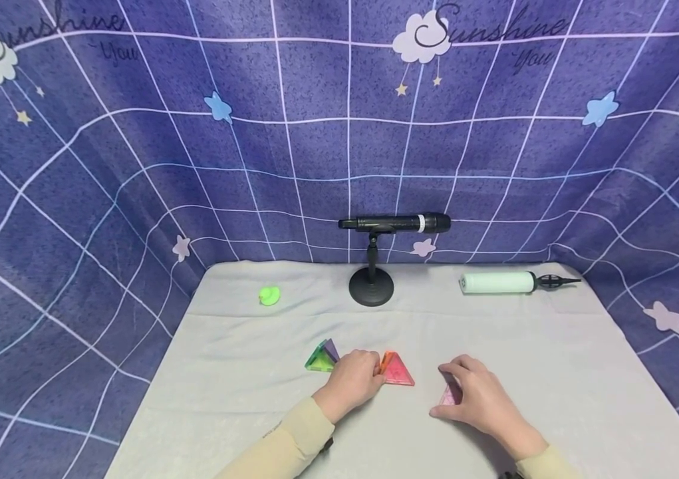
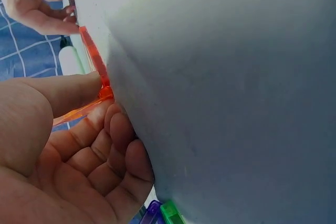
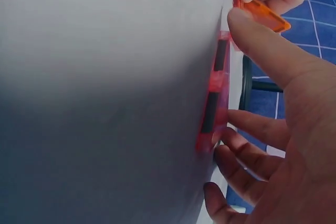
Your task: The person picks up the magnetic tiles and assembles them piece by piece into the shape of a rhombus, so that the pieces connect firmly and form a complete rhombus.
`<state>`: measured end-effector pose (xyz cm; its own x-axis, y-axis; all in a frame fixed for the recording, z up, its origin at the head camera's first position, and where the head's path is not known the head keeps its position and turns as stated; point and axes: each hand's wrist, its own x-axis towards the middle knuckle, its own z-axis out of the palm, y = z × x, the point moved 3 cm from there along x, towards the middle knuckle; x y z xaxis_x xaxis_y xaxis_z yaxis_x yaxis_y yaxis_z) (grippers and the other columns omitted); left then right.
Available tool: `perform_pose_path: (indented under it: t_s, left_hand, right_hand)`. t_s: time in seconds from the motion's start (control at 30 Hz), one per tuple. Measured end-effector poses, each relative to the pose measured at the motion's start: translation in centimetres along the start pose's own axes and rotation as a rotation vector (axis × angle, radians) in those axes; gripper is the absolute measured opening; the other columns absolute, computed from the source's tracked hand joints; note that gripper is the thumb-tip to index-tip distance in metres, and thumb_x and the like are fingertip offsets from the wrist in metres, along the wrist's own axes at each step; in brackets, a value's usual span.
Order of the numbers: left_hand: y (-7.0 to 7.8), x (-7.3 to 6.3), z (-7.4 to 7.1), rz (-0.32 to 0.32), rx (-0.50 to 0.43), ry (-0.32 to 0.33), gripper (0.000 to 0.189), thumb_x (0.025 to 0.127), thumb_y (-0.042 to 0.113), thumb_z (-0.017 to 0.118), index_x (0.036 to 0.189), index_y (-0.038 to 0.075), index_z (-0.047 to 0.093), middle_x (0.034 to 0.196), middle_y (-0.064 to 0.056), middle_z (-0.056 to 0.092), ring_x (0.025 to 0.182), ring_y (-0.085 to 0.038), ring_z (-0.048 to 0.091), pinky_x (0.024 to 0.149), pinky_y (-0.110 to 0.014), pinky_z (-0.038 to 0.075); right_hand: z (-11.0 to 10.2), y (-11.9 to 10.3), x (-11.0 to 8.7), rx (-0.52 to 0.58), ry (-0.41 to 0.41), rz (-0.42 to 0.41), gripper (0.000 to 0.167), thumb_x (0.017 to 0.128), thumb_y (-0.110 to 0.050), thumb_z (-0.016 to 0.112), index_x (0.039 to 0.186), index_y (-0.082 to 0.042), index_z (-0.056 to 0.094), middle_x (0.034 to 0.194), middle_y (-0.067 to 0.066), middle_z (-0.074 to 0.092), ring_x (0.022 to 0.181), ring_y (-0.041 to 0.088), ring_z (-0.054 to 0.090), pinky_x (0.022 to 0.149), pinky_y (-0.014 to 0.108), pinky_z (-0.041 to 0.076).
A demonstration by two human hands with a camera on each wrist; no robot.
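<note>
My left hand (image 1: 351, 382) pinches a translucent orange magnetic tile (image 2: 79, 114) between thumb and curled fingers. The orange piece stands tilted along the edge of a red triangular tile (image 1: 399, 371), which lies on the cloth. Left of that hand, a green tile (image 1: 320, 362) and a purple tile (image 1: 331, 350) lean together, partly hidden by it. Thumb and fingers spread, my right hand (image 1: 483, 399) surrounds a pink tile (image 1: 451, 394) lying on the cloth. Black strips show in the pink tile's edge in the right wrist view; how firmly the fingertips touch it I cannot tell.
A black microphone (image 1: 399, 223) rests on a round-based stand (image 1: 372, 287) at the back. To its left sits a green toy duck (image 1: 269, 296); to its right lies a pale green hand pump (image 1: 497, 283). A blue patterned curtain (image 1: 315, 146) encloses the white-covered table (image 1: 225, 412).
</note>
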<state>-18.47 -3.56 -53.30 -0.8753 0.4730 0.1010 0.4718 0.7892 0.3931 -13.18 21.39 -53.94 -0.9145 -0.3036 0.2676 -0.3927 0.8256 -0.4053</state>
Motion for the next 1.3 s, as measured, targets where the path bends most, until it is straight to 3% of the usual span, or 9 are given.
perform_pose_path:
  t_s: [0.3, 0.5, 0.8, 1.0, 1.13, 1.3]
  left_hand:
    - [-0.1, 0.0, -0.1, 0.004, 0.005, 0.009, 0.042, 0.087, 0.018, 0.081, 0.063, 0.019, 0.046, 0.056, 0.010, 0.037, 0.052, -0.008, 0.037, 0.048, -0.027, 0.031]
    - [0.1, 0.0, -0.1, 0.005, 0.004, 0.005, 0.043, 0.087, 0.018, 0.081, 0.063, 0.019, 0.046, 0.056, 0.010, 0.037, 0.052, -0.009, 0.037, 0.049, -0.027, 0.031]
    - [-0.1, 0.0, 0.1, -0.007, 0.006, 0.013, 0.044, 0.086, 0.017, 0.080, 0.061, 0.019, 0.044, 0.054, 0.011, 0.034, 0.051, -0.008, 0.034, 0.047, -0.028, 0.029]
    - [0.0, 0.0, 0.0, -0.007, 0.002, 0.012, 0.045, 0.087, 0.017, 0.080, 0.061, 0.018, 0.043, 0.055, 0.010, 0.033, 0.051, -0.008, 0.034, 0.047, -0.027, 0.029]
    - [0.1, 0.0, -0.1, -0.010, -0.002, 0.011, 0.045, 0.087, 0.016, 0.080, 0.061, 0.018, 0.043, 0.054, 0.010, 0.032, 0.051, -0.008, 0.033, 0.047, -0.027, 0.029]
    - [0.0, 0.0, -0.1, -0.013, -0.006, 0.004, 0.045, 0.087, 0.017, 0.080, 0.061, 0.019, 0.044, 0.054, 0.010, 0.033, 0.051, -0.008, 0.033, 0.047, -0.027, 0.029]
  right_hand:
    - [-0.7, 0.5, -1.4, 0.005, -0.020, -0.008, 0.076, 0.058, -0.043, 0.101, 0.117, -0.004, 0.074, 0.111, -0.001, 0.064, 0.102, 0.018, 0.062, 0.088, 0.047, 0.054]
    - [-1.3, 1.1, -2.1, 0.011, -0.024, 0.014, 0.071, 0.062, -0.042, 0.100, 0.117, -0.005, 0.075, 0.111, -0.003, 0.063, 0.101, 0.016, 0.061, 0.089, 0.045, 0.054]
    - [-1.5, 1.5, -2.4, 0.005, 0.015, -0.053, 0.054, 0.071, -0.038, 0.096, 0.112, -0.008, 0.077, 0.104, -0.008, 0.061, 0.089, 0.008, 0.055, 0.077, 0.036, 0.052]
    - [-1.3, 1.4, -2.0, 0.038, -0.034, -0.002, 0.053, 0.072, -0.032, 0.096, 0.115, -0.008, 0.075, 0.101, -0.010, 0.060, 0.081, 0.003, 0.049, 0.070, 0.029, 0.047]
    - [-1.1, 1.3, -1.9, 0.056, -0.072, 0.045, 0.054, 0.073, -0.028, 0.096, 0.118, -0.009, 0.072, 0.105, -0.009, 0.063, 0.087, 0.004, 0.057, 0.078, 0.032, 0.053]
    - [-1.0, 1.1, -1.8, 0.091, -0.063, 0.049, 0.058, 0.072, -0.021, 0.096, 0.122, -0.010, 0.069, 0.113, -0.003, 0.069, 0.099, 0.011, 0.065, 0.086, 0.039, 0.055]
